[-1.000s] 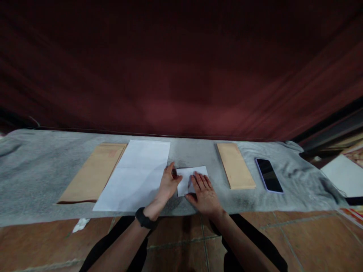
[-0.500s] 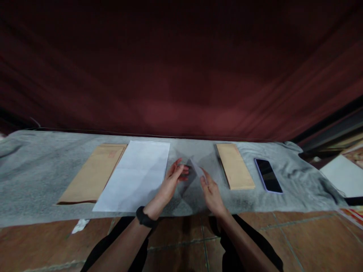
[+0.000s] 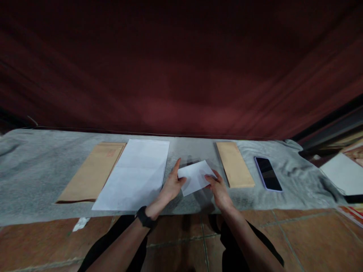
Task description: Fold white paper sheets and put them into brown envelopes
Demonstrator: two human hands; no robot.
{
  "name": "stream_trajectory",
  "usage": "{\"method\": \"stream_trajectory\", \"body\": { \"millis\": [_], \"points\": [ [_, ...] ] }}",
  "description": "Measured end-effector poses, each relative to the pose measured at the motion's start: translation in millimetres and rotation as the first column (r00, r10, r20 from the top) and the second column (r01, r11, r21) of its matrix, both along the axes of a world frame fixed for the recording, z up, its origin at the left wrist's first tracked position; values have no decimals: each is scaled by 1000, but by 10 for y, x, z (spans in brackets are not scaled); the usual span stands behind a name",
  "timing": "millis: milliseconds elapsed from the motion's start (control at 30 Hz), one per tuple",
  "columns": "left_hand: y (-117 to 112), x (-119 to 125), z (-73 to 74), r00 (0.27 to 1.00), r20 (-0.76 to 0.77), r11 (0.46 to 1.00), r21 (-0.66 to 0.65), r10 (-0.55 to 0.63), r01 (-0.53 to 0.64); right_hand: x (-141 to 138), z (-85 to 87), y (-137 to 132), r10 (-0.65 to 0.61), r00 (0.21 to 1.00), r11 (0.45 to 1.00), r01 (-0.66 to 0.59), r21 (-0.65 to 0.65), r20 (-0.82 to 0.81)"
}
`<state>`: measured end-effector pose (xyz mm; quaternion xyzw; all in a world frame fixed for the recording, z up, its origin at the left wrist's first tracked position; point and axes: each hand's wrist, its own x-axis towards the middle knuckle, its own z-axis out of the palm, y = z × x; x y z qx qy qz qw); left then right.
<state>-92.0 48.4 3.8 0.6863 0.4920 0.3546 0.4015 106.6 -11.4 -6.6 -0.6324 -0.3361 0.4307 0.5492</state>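
A small folded sheet of white paper (image 3: 195, 176) is held between my two hands above the grey cloth (image 3: 187, 149). My left hand (image 3: 172, 184) grips its left end, with the thumb on the near face and the index finger pointing up past the edge. At the right end, my right hand (image 3: 217, 186) pinches it, thumb on top and fingers behind. Just left of my left hand lies a stack of large white paper (image 3: 133, 173). To the right of my right hand is a stack of narrow brown envelopes (image 3: 235, 164).
Large brown envelopes (image 3: 92, 172) lie at the left, partly under the white stack. A phone (image 3: 268, 173) in a purple case rests on the right. Behind hangs a dark red curtain (image 3: 181, 94). A crumpled tissue (image 3: 81, 224) is on the tiled floor (image 3: 181, 245).
My left hand has closed on the paper, which only my right hand held before. The paper has turned from edge-on to show its broad face.
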Motion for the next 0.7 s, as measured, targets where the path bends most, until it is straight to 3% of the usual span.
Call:
{"method": "stream_trajectory", "body": {
  "millis": [167,233,333,400,533,600,700],
  "points": [
    [46,-82,14,992,-94,996,-14,-84,83,179,-54,-7,142,965,989,-147,7,221],
    [38,-77,13,985,-155,997,17,-78,81,165,-48,-45,137,904,989,-150,0,405],
    [-5,-47,26,957,-284,996,59,-52,72,97,-34,-102,90,674,993,-116,-15,734],
    [-48,-26,55,929,-368,994,83,-30,65,59,-25,-121,84,518,993,-117,-27,851],
    [-185,28,124,846,-527,962,263,76,77,47,15,-110,86,346,992,-120,-47,934],
    [-294,87,118,807,-581,918,369,103,148,43,44,-97,70,310,991,-134,-29,948],
    [-476,202,17,773,-633,856,417,32,306,-39,69,-96,79,312,966,-258,5,947]
  ]
}}
